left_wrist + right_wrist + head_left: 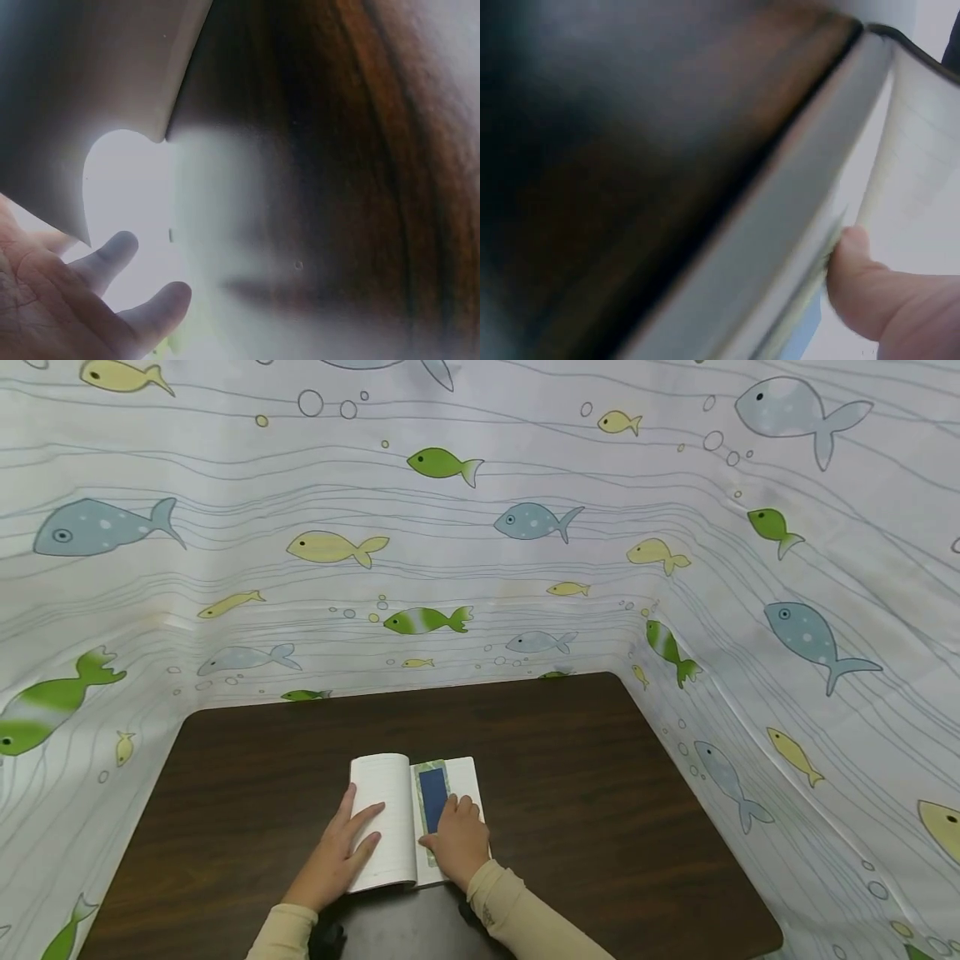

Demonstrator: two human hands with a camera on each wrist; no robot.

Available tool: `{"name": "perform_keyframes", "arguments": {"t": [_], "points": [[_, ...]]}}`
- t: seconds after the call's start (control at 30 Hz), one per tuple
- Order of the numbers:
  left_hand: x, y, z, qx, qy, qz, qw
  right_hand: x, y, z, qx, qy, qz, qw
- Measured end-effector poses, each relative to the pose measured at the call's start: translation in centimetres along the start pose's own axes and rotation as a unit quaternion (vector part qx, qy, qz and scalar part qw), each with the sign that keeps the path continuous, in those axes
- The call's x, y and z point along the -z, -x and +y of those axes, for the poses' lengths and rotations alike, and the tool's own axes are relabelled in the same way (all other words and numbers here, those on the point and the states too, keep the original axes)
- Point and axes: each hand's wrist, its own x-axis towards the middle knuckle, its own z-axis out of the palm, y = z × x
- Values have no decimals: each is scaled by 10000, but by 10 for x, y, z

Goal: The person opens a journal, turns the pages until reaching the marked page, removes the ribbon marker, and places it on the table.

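An open notebook (382,827) with lined pages lies on the dark wooden table. My left hand (330,860) rests on its left page near the outer edge, fingers spread and mostly straight; the left wrist view shows two fingertips (169,304) beside a curved sheet. On the right page lies a long bookmark (432,785) with a blue panel and green patterned border. My right hand (461,839) holds it over its lower part, thumb at the left edge and bent fingers at the right. In the right wrist view the thumb (851,277) touches the bookmark's edge.
The brown table (585,793) extends around the notebook on both sides and behind it. A white curtain (465,552) printed with fish hangs behind the table and along its sides. A grey surface (412,927) shows below the notebook, between the forearms.
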Motion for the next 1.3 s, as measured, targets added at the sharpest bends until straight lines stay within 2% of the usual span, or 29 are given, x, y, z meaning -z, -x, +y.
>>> {"name": "perform_keyframes", "arguments": {"t": [0.07, 0.13, 0.23, 0.4, 0.63, 0.67, 0.8, 0.87, 0.9, 1.0, 1.13, 1.3], "points": [[-1, 1, 0, 22, -19, -5, 10000, 1, 0, 0, -4, 209, 149, 9997], [-1, 2, 0, 47, -20, -11, 10000, 4, -2, 0, -37, 120, 168, 9998], [-1, 2, 0, 81, -2, -30, 10000, 8, -5, 3, -149, -400, -63, 9991], [-2, 3, -1, 71, 32, -29, 10000, 10, -8, 11, -324, -1386, -356, 9892], [-2, 5, -1, 37, 72, -32, 10000, 18, -13, 40, -445, -1725, -433, 9830], [-2, 5, -1, 40, 92, -44, 9999, 21, -15, 47, -538, -1884, -441, 9796], [-2, 5, -2, 7, 180, -68, 9998, 34, -25, 79, -1144, -2730, -434, 9542], [-2, 5, -3, 1, 207, -82, 9998, 38, -29, 98, -1469, -2971, -382, 9427], [-2, 5, -3, -17, 217, -85, 9997, 40, -31, 108, -1615, -3007, -378, 9392], [-2, 6, -3, -19, 256, -109, 9996, 43, -36, 136, -1931, -2816, -397, 9391], [-2, 7, -4, 50, 258, -148, 9995, 45, -35, 163, -2043, -2370, -345, 9492], [-2, 6, -4, 110, 208, -195, 9995, 45, -31, 183, -2211, -1997, -321, 9541]]}}
